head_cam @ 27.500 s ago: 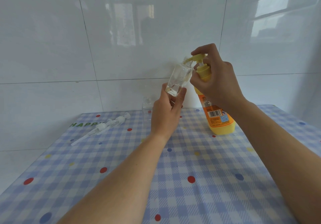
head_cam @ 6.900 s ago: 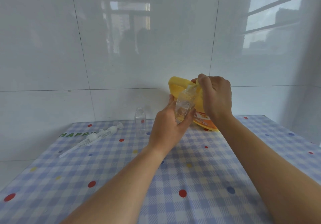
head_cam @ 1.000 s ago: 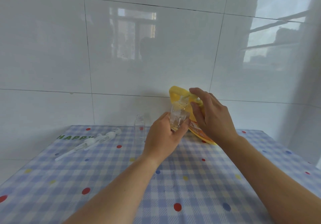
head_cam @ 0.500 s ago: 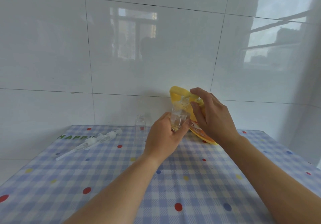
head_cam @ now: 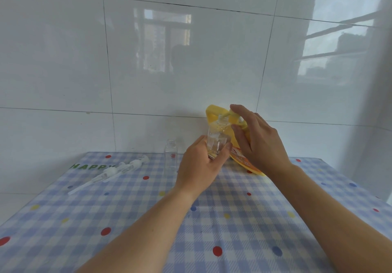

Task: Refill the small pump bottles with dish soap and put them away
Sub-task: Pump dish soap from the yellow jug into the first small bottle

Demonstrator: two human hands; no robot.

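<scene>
Head view: the left hand (head_cam: 199, 166) grips a small clear bottle (head_cam: 217, 143), its mouth held under the spout, seemingly so soap lands inside. The right hand (head_cam: 261, 145) pinches the pump (head_cam: 233, 118) of the tilted yellow soap bottle (head_cam: 212, 113), whose base rests on the surface (head_cam: 127, 209).

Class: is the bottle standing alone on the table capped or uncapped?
Uncapped: the clear bottle has a bare neck; the pump tops lie on the tablecloth.

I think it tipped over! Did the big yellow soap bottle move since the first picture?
Yes. The big yellow plastic soap bottle stood upright on the checked tablecloth; now it leans left over it.
</scene>
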